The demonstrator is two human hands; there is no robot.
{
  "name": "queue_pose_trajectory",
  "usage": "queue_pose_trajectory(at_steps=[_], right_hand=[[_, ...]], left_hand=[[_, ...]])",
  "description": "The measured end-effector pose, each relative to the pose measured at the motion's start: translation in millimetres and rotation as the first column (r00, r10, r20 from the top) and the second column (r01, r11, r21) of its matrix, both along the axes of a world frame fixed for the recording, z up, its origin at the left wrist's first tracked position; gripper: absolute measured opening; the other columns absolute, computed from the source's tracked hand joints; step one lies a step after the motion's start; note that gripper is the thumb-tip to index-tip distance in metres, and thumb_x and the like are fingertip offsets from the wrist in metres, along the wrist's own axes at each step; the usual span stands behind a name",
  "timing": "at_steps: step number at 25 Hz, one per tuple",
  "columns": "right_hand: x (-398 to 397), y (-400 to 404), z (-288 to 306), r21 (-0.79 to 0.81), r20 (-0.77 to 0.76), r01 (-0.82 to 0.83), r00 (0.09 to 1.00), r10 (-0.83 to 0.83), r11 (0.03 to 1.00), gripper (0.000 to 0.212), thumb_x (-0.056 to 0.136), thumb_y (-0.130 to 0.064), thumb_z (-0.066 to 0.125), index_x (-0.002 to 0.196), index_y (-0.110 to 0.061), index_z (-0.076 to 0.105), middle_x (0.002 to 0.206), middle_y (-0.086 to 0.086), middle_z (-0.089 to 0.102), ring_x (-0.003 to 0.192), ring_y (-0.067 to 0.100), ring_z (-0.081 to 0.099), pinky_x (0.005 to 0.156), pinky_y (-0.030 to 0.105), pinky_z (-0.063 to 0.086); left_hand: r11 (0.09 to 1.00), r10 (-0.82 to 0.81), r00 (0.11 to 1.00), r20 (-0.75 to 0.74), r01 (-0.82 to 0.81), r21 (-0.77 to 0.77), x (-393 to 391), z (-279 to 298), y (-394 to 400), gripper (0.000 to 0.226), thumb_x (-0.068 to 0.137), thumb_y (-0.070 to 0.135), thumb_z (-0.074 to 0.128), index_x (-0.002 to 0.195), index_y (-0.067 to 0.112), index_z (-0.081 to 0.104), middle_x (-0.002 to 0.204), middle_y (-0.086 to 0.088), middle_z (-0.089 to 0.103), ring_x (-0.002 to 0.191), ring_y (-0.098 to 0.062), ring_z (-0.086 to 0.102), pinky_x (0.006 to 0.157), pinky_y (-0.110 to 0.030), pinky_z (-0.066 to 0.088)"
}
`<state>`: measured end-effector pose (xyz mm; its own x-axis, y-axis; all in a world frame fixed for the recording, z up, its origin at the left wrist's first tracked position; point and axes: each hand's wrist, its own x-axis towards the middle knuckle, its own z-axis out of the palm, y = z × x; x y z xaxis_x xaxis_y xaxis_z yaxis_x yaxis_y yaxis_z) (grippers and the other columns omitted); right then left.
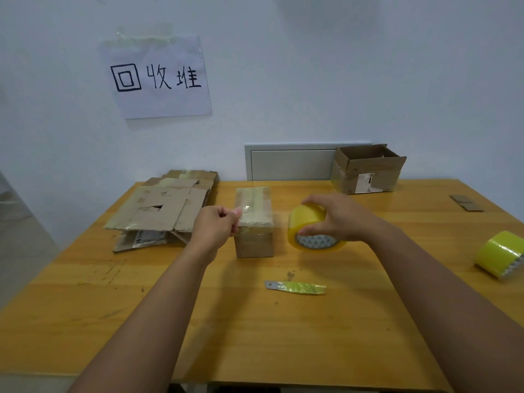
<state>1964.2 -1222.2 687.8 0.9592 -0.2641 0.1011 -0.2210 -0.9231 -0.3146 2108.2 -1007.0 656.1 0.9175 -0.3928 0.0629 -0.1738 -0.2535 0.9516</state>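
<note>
A small closed cardboard box (254, 239) stands in the middle of the wooden table (255, 330), its top covered with clear tape. My right hand (337, 218) grips a yellow tape roll (307, 222) just right of the box, held a little above the table. My left hand (217, 226) pinches the free end of the clear tape strip (246, 212) at the box's left edge. The strip runs across the box top toward the roll.
A pile of flattened cardboard (161, 211) lies at the back left. An open cardboard box (368, 170) stands at the back right. A blade wrapped in tape (295, 287) lies in front of the box. A second yellow tape roll (500, 253) sits at the right edge.
</note>
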Motion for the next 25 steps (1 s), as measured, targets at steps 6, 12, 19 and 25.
queue_pose_trajectory(at_steps=[6,12,19,25], right_hand=[[14.6,6.5,-1.8,0.076,0.095,-0.053,0.994,0.045,0.996,0.061,0.089,-0.061,0.051,0.141,-0.031,0.045,0.144,0.000,0.046,0.131,0.018,0.041,0.099,0.031,0.036],[32.9,8.0,-7.9,0.041,0.067,-0.004,0.998,0.001,0.999,0.048,0.095,-0.056,0.047,0.135,-0.031,0.052,0.140,0.000,0.052,0.126,0.019,0.047,0.100,0.039,0.044],[37.1,4.4,-17.0,0.034,0.026,0.022,0.999,-0.023,0.999,0.044,0.094,-0.054,0.050,0.132,-0.032,0.055,0.135,0.000,0.055,0.121,0.019,0.049,0.097,0.039,0.046],[39.6,0.1,-27.2,0.049,0.004,0.017,1.000,-0.017,0.999,0.042,0.094,-0.056,0.050,0.130,-0.034,0.056,0.136,-0.002,0.055,0.121,0.019,0.049,0.095,0.038,0.045]], left_hand=[[0.995,0.099,0.994,0.054,-0.099,-0.014,15.3,-6.0,3.5,0.019,0.095,0.028,0.063,0.105,0.011,0.061,0.084,-0.008,0.067,0.072,-0.016,0.063,0.070,-0.032,0.055],[0.990,0.142,0.988,0.056,-0.142,-0.001,18.3,-17.0,0.3,0.026,0.095,0.028,0.064,0.115,0.019,0.051,0.090,-0.007,0.065,0.080,-0.019,0.064,0.078,-0.042,0.056],[0.989,0.146,0.987,0.060,-0.148,0.023,17.5,-29.8,-5.4,0.022,0.092,0.030,0.067,0.106,0.025,0.050,0.088,-0.004,0.062,0.083,-0.020,0.063,0.069,-0.034,0.050],[0.989,0.143,0.982,-0.122,-0.146,-0.020,17.6,-30.0,-8.8,0.019,0.093,0.027,0.066,0.104,0.020,0.052,0.094,-0.005,0.063,0.077,-0.018,0.059,0.065,-0.033,0.050]])
